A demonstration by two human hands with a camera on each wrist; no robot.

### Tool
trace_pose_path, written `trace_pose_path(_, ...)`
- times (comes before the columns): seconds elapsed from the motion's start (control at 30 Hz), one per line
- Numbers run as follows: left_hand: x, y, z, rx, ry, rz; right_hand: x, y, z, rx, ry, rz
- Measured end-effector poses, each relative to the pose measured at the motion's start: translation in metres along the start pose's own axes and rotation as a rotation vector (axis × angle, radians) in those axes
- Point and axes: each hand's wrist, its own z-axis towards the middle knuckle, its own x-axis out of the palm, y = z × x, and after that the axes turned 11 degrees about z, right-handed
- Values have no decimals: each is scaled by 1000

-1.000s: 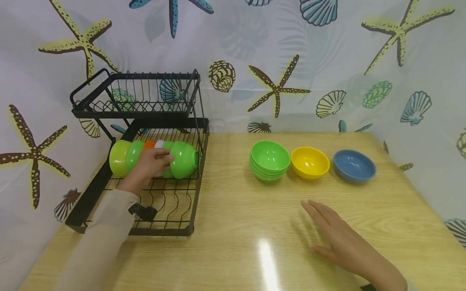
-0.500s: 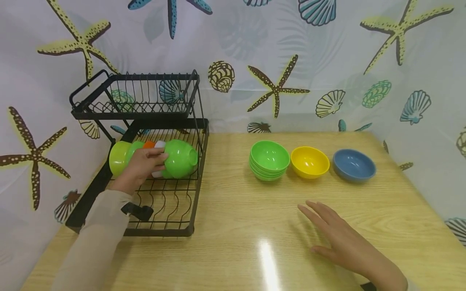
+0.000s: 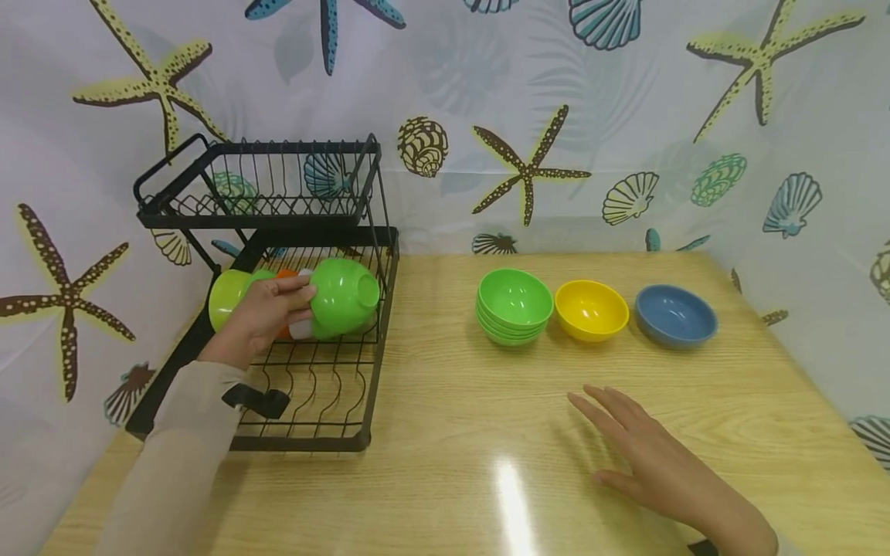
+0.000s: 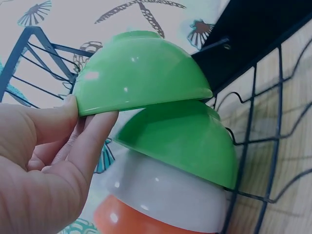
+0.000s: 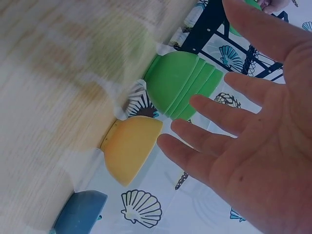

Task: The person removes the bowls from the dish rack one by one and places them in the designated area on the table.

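My left hand (image 3: 260, 318) pinches the rim of a green bowl (image 3: 342, 297), thumb outside and fingers under the edge. In the left wrist view this bowl (image 4: 141, 73) is tilted up, partly apart from another green bowl (image 4: 195, 139) behind it. A white bowl (image 4: 165, 183) and an orange bowl (image 4: 129, 219) follow in the row, and a yellow-green bowl (image 3: 226, 297) sits at its left end. All lie on their sides in the black dish rack (image 3: 292, 444). My right hand (image 3: 647, 463) is held over the table with straight fingers, holding nothing.
On the wooden table (image 3: 445, 401), a stack of green bowls (image 3: 516, 305), a yellow bowl (image 3: 591, 313) and a blue bowl (image 3: 676, 316) stand in line near the back. The rack's upper tier (image 3: 257, 220) overhangs the back of its lower tray. A patterned curtain surrounds the table.
The left hand has shifted slightly left and toward me. The green bowl it pinches has tilted and lifted away from the row. The right hand has barely moved.
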Motion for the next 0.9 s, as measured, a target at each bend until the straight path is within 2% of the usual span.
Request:
trace_pose_path(0.23, 3, -16, -9, 34, 10, 37, 0, 1, 0, 15, 0, 12)
trace_pose_path(0.43, 11, -31, -22, 92, -2, 164, 0, 2, 1, 10, -10, 5)
trace_pose_path(0.73, 35, -58, -54, 238, -10, 444, -1, 6, 5, 9, -28, 35)
trace_pose_path(0.9, 53, -62, -70, 373, -6, 513, -2, 8, 10, 28, -16, 59)
